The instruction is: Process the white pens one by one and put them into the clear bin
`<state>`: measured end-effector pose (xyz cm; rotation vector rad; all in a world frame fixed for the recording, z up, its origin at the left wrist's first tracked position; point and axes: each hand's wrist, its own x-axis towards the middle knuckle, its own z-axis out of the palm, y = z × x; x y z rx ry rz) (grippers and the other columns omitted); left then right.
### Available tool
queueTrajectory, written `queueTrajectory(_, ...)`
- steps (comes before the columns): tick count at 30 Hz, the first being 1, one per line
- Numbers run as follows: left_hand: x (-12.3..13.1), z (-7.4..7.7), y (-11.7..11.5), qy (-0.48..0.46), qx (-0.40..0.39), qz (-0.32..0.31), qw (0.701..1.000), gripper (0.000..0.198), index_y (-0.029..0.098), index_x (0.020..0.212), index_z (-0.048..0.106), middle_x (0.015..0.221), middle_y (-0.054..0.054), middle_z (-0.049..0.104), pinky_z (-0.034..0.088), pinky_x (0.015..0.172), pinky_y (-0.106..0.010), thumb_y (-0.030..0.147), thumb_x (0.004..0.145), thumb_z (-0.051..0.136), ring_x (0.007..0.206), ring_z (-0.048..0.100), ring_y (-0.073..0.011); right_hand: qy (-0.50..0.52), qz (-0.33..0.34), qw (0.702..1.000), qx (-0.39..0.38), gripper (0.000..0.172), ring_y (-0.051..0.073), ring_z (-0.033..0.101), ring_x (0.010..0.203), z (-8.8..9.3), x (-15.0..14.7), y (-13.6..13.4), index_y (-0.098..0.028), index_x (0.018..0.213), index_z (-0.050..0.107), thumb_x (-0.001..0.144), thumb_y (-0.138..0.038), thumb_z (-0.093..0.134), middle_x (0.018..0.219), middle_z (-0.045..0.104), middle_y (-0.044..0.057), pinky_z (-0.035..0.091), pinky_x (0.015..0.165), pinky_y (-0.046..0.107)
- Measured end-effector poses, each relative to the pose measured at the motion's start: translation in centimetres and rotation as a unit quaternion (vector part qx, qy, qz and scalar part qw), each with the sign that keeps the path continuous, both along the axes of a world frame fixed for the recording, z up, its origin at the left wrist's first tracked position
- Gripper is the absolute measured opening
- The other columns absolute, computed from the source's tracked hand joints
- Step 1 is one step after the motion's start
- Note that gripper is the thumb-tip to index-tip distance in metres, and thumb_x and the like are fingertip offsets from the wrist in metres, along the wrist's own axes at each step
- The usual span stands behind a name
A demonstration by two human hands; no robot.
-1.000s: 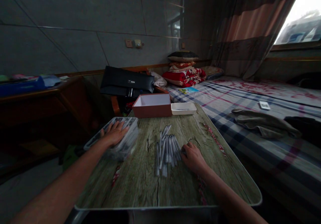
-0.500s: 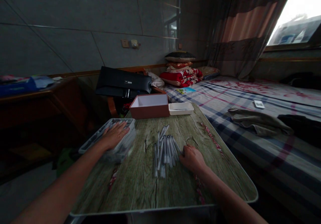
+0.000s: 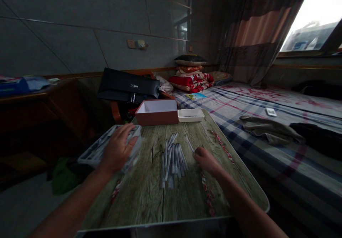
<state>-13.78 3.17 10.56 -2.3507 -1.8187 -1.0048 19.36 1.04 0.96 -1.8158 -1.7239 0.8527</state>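
Note:
My right hand (image 3: 205, 158) pinches a slim clear pen (image 3: 189, 142) by its lower end, just right of a loose pile of similar pens (image 3: 175, 159) on the wood-patterned table (image 3: 144, 199). The held pen slants up and to the left, apart from the pile. Over the near right side of a clear plastic box (image 3: 92, 151) hovers my left hand (image 3: 119, 149), fingers spread, with nothing seen in it. What lies in the box is dim and partly covered by the hand.
At the table's far edge stand a brown open box (image 3: 157, 117) and a small white tray (image 3: 191, 117) with something thin inside. Behind them a black monitor (image 3: 128, 85) leans. A bed (image 3: 227, 102) with checked bedding lies to the right, a wooden desk (image 3: 53, 92) to the left.
My right hand has drawn one pen away from the pile to the right. The left hand has lifted off the plastic box's contents, thumb now apart. The view has shifted slightly.

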Motion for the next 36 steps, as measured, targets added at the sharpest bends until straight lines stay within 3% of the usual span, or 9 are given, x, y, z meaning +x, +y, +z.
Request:
queueTrajectory(2, 3.4, -1.1, -2.4, -0.118, -0.072, -0.061, 0.989, 0.048, 0.021, 0.13, 0.047, 0.135, -0.009, 0.052, 0.028, 0.11, -0.043, 0.041, 0.086, 0.043, 0.127, 0.043, -0.0265, 0.193, 0.051, 0.98, -0.022, 0.017, 0.012, 0.052, 0.055, 0.1, -0.4, -0.2, -0.017, 0.09, 0.053, 0.085, -0.033, 0.048, 0.065, 0.057, -0.002, 0.038, 0.054, 0.024)
queueTrajectory(5, 8.8, -3.9, -4.9, -0.334, -0.225, -0.148, 0.903, 0.053, 0.022, 0.129, 0.049, 0.125, -0.012, 0.06, 0.034, 0.105, -0.04, 0.041, 0.081, 0.057, 0.121, 0.051, -0.0249, 0.503, 0.148, 0.847, -0.084, 0.038, 0.011, 0.054, 0.054, 0.0, -1.7, -1.0, -0.018, 0.104, 0.052, 0.077, -0.041, 0.065, 0.07, 0.058, -0.002, 0.04, 0.053, 0.023)
queueTrajectory(7, 11.8, -5.7, -5.7, -0.465, -0.289, -0.174, 0.819, 0.05, 0.019, 0.121, 0.055, 0.109, -0.012, 0.067, 0.045, 0.093, -0.035, 0.045, 0.078, 0.061, 0.104, 0.062, -0.0228, 0.574, 0.185, 0.786, -0.134, 0.041, 0.011, 0.056, 0.056, -0.2, -2.7, -1.7, -0.017, 0.102, 0.055, 0.073, -0.04, 0.071, 0.073, 0.06, 0.0, 0.041, 0.054, 0.024)
queueTrajectory(9, 13.8, -6.9, -6.0, -0.543, -0.337, -0.167, 0.75, 0.052, 0.019, 0.121, 0.054, 0.081, -0.006, 0.069, 0.053, 0.065, -0.031, 0.052, 0.08, 0.056, 0.064, 0.065, -0.0169, 0.599, 0.21, 0.754, -0.17, 0.035, 0.012, 0.058, 0.058, -0.4, -3.5, -2.2, -0.015, 0.095, 0.057, 0.072, -0.036, 0.073, 0.074, 0.061, 0.001, 0.042, 0.055, 0.024)
queueTrajectory(12, 15.3, -7.7, -6.0, -0.6, -0.332, -0.127, 0.717, 0.05, 0.019, 0.112, 0.059, 0.069, -0.002, 0.067, 0.045, 0.043, -0.025, 0.056, 0.079, 0.056, 0.039, 0.049, -0.0097, 0.618, 0.197, 0.731, -0.215, 0.037, 0.012, 0.057, 0.057, -0.4, -4.1, -2.7, -0.019, 0.097, 0.054, 0.067, -0.027, 0.073, 0.071, 0.062, 0.0, 0.039, 0.052, 0.022)
queueTrajectory(19, 15.6, -8.1, -5.4, -0.617, -0.274, -0.141, 0.724, 0.032, 0.019, 0.086, 0.067, 0.097, -0.008, 0.072, 0.047, 0.088, -0.031, 0.05, 0.079, 0.061, 0.093, 0.065, -0.0194, 0.603, 0.167, 0.741, -0.245, 0.036, 0.004, 0.027, 0.041, -0.2, -4.3, -2.6, -0.02, 0.076, 0.043, 0.068, -0.041, 0.071, 0.053, 0.038, -0.009, 0.013, 0.041, 0.019)
queueTrajectory(24, 16.0, -8.0, -4.3, -0.627, -0.273, -0.129, 0.718, 0.032, 0.019, 0.072, 0.062, 0.085, -0.007, 0.072, 0.05, 0.082, -0.032, 0.05, 0.075, 0.064, 0.088, 0.067, -0.0215, 0.563, 0.134, 0.791, -0.201, 0.046, 0.003, 0.017, 0.04, -0.6, -5.3, -2.5, -0.021, 0.069, 0.036, 0.072, -0.057, 0.065, 0.05, 0.029, -0.011, 0.008, 0.039, 0.019)
queueTrajectory(29, 16.0, -8.5, -4.1, -0.639, -0.286, -0.13, 0.702, 0.03, 0.018, 0.078, 0.062, 0.085, -0.007, 0.072, 0.051, 0.078, -0.032, 0.049, 0.076, 0.064, 0.086, 0.067, -0.0221, 0.544, 0.122, 0.813, -0.171, 0.049, 0.003, 0.018, 0.037, -0.9, -5.7, -2.5, -0.022, 0.066, 0.035, 0.072, -0.061, 0.062, 0.048, 0.031, -0.011, 0.01, 0.037, 0.02)
queueTrajectory(36, 15.5, -8.8, -4.5, -0.648, -0.273, -0.115, 0.701, 0.024, 0.021, 0.079, 0.065, 0.084, -0.004, 0.073, 0.051, 0.078, -0.03, 0.045, 0.076, 0.065, 0.086, 0.067, -0.0209, 0.538, 0.136, 0.814, -0.17, 0.04, 0.004, 0.023, 0.038, -0.9, -5.9, -2.5, -0.019, 0.07, 0.048, 0.076, -0.057, 0.062, 0.049, 0.035, -0.01, 0.012, 0.038, 0.02)
